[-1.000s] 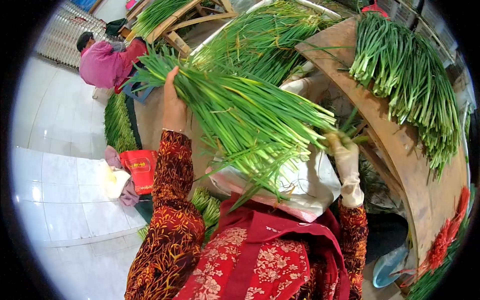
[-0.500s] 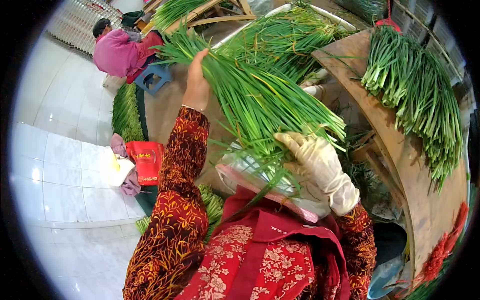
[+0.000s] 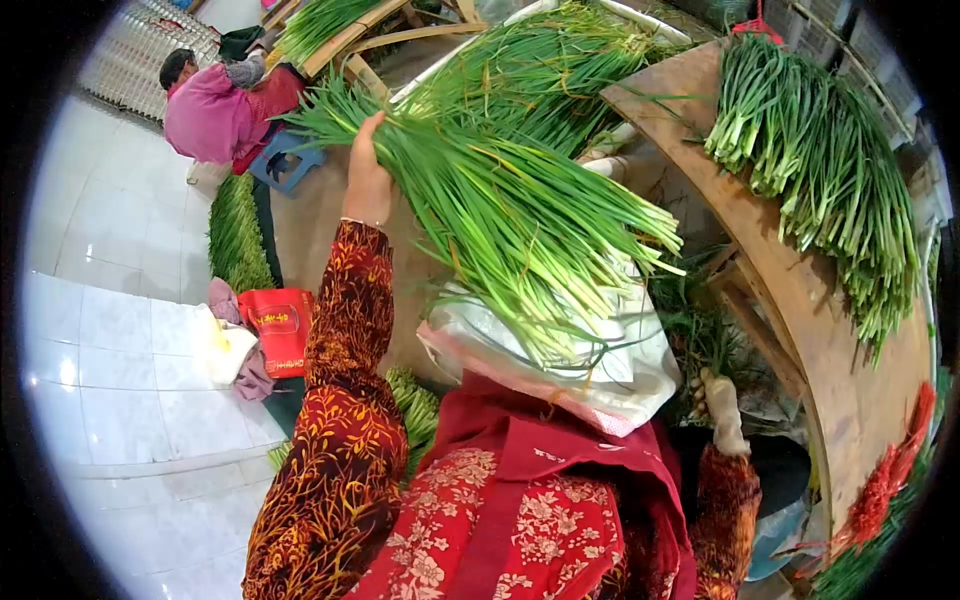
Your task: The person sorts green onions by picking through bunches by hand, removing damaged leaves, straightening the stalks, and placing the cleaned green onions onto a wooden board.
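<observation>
My left hand [image 3: 370,180] is closed around the leafy end of a big bunch of chives [image 3: 520,220]. The pale cut ends fan out toward my lap, over a white plastic sheet [image 3: 640,370] with a pink edge. My right hand [image 3: 724,412], in a pale glove, is down at the lower right, away from the bunch. A tuft of loose chive leaves [image 3: 720,345] shows at its fingertips, which look closed on it, though they are small and partly blurred.
A curved wooden board [image 3: 690,150] at the right bears trimmed chives [image 3: 810,170]. A heap of chives [image 3: 540,75] lies ahead. Another person [image 3: 212,115] sits at the upper left by a blue stool [image 3: 287,160]. A red bag [image 3: 276,330] stands at the left.
My right hand has left the cut ends and moved down and right, beside the lap. Loose leaves hanging under the bunch are mostly gone. My left hand still grips the chives.
</observation>
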Motion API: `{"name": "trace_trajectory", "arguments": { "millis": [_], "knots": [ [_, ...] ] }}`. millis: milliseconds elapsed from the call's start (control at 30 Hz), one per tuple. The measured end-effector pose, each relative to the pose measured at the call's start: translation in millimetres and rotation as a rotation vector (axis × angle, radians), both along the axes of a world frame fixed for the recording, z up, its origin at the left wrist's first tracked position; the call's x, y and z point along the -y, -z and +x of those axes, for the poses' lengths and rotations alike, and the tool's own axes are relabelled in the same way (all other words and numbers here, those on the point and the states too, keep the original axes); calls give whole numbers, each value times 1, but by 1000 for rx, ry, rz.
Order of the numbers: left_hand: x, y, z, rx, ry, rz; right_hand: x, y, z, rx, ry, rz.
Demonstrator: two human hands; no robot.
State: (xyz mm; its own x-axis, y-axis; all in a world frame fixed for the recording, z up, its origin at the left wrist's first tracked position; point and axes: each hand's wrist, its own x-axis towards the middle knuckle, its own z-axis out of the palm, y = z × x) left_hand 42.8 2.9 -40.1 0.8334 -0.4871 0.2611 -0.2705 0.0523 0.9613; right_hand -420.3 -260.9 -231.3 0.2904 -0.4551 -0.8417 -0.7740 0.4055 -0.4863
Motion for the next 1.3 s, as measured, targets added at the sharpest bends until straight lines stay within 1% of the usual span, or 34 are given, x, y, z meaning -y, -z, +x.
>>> {"name": "trace_trajectory", "arguments": {
  "millis": [33, 67, 133, 200, 267, 300, 333, 367, 400, 467, 500, 533, 567, 633, 667, 700, 733, 800, 867, 900, 933, 967, 1000, 1067, 1133, 1167, 1200, 1267, 1300],
  "knots": [
    [1, -1, 2, -166, -18, -140, -11, -22, 4, 179, 50, 89],
    [0, -2, -4, -174, -16, -135, -21, -43, 13, 358, 101, 174],
    [1, -9, -19, 90, -8, 67, -47, -98, 54, 570, 77, 105],
    [8, -14, -23, 96, -1, 17, -55, -90, 87, 756, 51, 29],
    [19, -31, -29, -310, -45, -319, -56, -110, 128, 696, -88, 160],
    [24, -36, -27, -380, -141, -352, -51, -103, 147, 699, -135, 114],
    [25, -43, -28, -371, -138, -359, -50, -105, 166, 702, -184, 67],
    [26, -50, -31, -340, -161, -351, -47, -116, 171, 776, -139, 99],
    [26, -52, -30, -331, -169, -367, -43, -92, 182, 913, -3, 162],
    [28, -58, -29, -311, -186, -398, -28, -84, 193, 926, 56, 197],
    [33, -65, -39, -377, -175, -417, -23, -94, 195, 982, 97, 161],
    [36, -69, -45, -445, -162, -435, -14, -98, 193, 971, 85, 199],
    [34, -56, -33, -446, -151, -445, -10, -108, 188, 957, 74, 182],
    [24, -21, 0, -459, -38, -475, -13, -114, 182, 885, 64, 160],
    [27, -18, -3, -467, -32, -472, -20, -111, 175, 828, 64, 142],
    [30, -14, -11, -465, -159, -412, -28, -97, 168, 861, 96, 123],
    [32, -10, -16, -461, -283, -350, -28, -92, 157, 749, 45, 113],
    [20, 6, -10, -497, -258, -329, -41, -96, 130, 684, 204, 103],
    [8, 16, -18, -340, -108, -372, -43, -83, 98, 680, 558, 144],
    [1, 23, -29, -165, -41, -313, -39, -52, 74, 764, 780, 166],
    [-1, 24, -31, -171, -36, -311, -34, -3, 49, 845, 1008, 190],
    [-2, 25, -32, -267, -53, -320, -27, 44, 24, 877, 1095, 202],
    [-7, 36, -26, -221, -38, -303, -30, 31, 27, 875, 1103, 196],
    [-13, 51, -16, -178, -18, -290, -36, -29, 59, 729, 536, -54],
    [-13, 48, -16, -241, -62, -246, -35, -72, 92, 919, 318, -72],
    [-12, 43, -19, -283, -85, -241, -30, -82, 119, 842, 425, 106],
    [-9, 37, -27, -274, -82, -246, -29, -106, 137, 858, 363, 200],
    [-2, 26, -45, 44, -114, -108, -22, -77, 168, 1094, 231, 296],
    [3, 16, -50, -86, -120, -223, -20, -71, 177, 1126, 225, 312]
  ]
}}
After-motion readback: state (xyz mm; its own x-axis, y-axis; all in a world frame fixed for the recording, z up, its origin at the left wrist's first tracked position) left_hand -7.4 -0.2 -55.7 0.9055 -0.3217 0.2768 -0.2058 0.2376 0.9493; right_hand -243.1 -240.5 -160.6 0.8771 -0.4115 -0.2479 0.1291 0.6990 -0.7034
